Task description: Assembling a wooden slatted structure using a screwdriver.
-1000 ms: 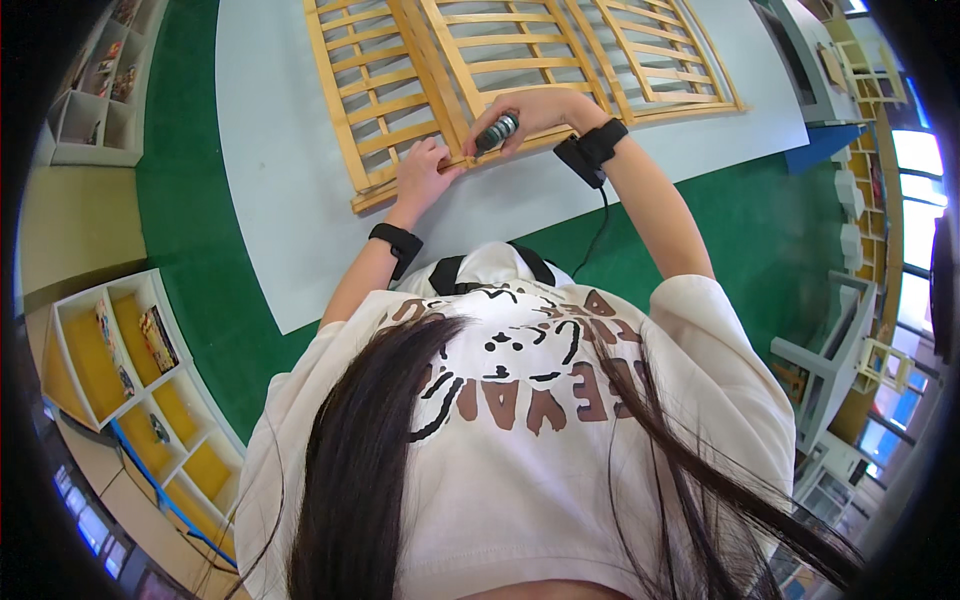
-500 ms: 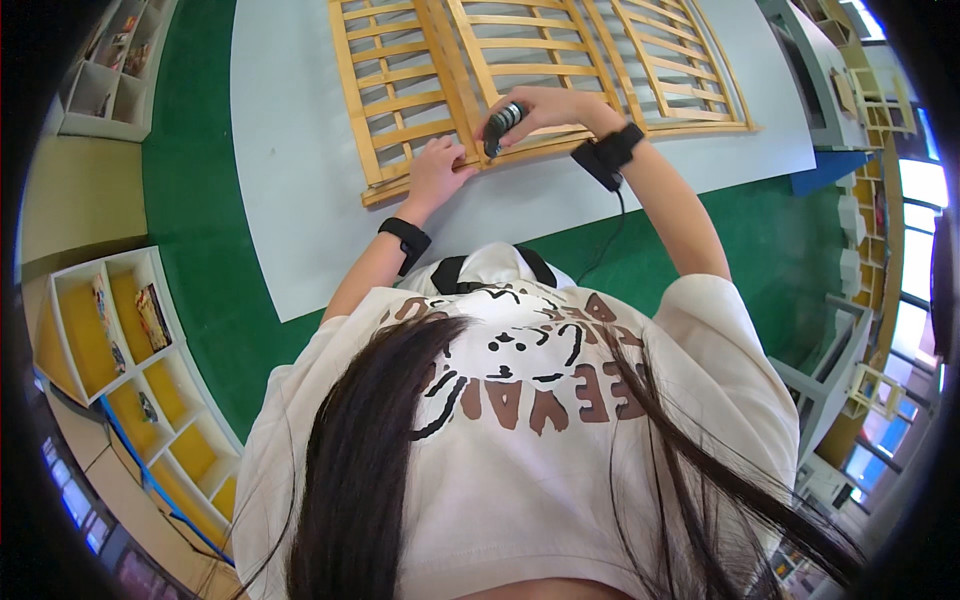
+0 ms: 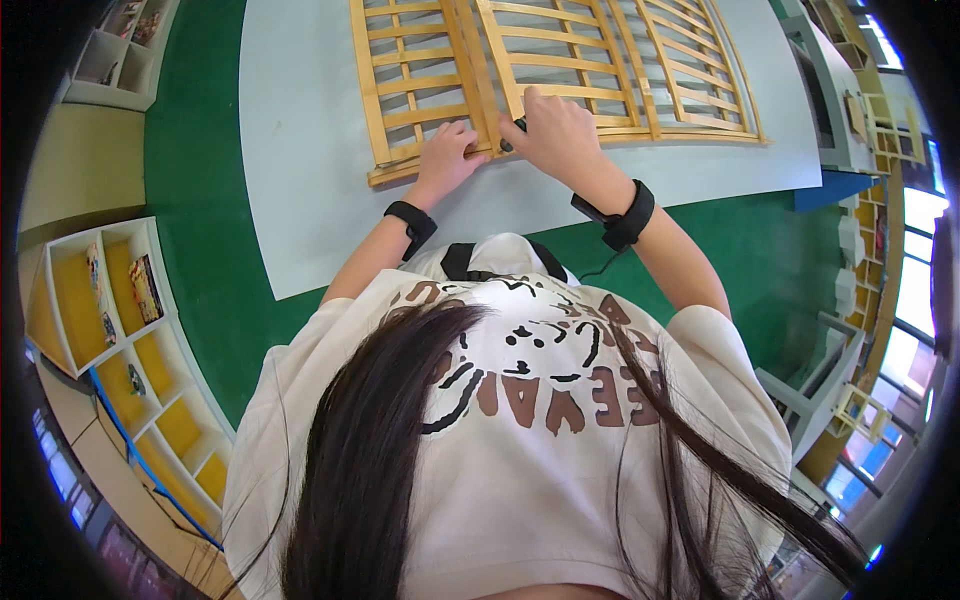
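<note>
A slatted wooden frame (image 3: 420, 78) in several panels lies on the pale table sheet in front of me. My left hand (image 3: 446, 162) is at its near rail, beside a joint between two panels, with the fingers bent and gripping the wood. Just right of it, my right hand (image 3: 560, 135) is closed around a small dark hand tool (image 3: 512, 132), apparently an electric screwdriver. Most of the tool is hidden behind my fingers now. Its lower end is close to the rail at the joint, but I cannot tell whether it touches.
Under the frame spreads a pale grey sheet (image 3: 300, 180) on a green floor (image 3: 195, 200). White shelving with yellow backs (image 3: 150, 330) stands to the left. A grey cabinet (image 3: 835, 90) is at the far right. A cable (image 3: 603, 266) trails from my right wristband.
My right hand has turned over the tool, with its back now facing up and hiding most of the tool. My left hand stays at the rail. The view has shifted slightly.
</note>
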A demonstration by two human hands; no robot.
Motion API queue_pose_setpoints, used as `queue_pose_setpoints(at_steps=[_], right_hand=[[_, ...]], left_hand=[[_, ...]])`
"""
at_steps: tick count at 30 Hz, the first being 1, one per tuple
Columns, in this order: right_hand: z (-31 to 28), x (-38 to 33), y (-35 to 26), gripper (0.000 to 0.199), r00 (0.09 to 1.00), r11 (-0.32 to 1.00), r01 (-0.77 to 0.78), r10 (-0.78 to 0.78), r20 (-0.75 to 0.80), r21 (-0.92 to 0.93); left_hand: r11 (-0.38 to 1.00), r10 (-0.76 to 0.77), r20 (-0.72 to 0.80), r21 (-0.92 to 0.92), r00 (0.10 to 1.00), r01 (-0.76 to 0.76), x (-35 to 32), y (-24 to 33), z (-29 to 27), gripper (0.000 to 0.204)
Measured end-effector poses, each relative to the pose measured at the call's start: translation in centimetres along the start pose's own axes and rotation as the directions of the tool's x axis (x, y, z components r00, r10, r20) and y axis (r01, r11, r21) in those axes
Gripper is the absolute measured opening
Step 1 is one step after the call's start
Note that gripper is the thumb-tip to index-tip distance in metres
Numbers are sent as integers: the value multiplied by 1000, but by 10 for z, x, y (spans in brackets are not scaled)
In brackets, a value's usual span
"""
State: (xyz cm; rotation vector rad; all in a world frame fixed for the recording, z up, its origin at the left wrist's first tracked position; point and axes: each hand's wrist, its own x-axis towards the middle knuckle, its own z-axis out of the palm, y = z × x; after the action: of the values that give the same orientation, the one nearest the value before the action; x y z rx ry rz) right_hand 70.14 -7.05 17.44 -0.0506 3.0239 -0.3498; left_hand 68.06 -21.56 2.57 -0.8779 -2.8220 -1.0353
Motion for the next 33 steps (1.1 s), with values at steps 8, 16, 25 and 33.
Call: queue_pose_setpoints(at_steps=[8,16,25,33], right_hand=[[1,3,15,34,981,965,181,-191,39,189],[-13,9,11,53,863,908,374,-415,287,187],[-27,16,10,45,745,810,568,-580,328,143],[-19,14,13,41,650,693,721,-668,362,-15]], left_hand=[[1000,5,-12,-8,1000,-6,0,-2,3,24],[1000,16,-8,-6,1000,-16,1,-2,2,25],[1000,17,-17,-5,1000,-17,0,-5,4,26],[999,32,-41,-29,999,-33,0,-6,5,25]])
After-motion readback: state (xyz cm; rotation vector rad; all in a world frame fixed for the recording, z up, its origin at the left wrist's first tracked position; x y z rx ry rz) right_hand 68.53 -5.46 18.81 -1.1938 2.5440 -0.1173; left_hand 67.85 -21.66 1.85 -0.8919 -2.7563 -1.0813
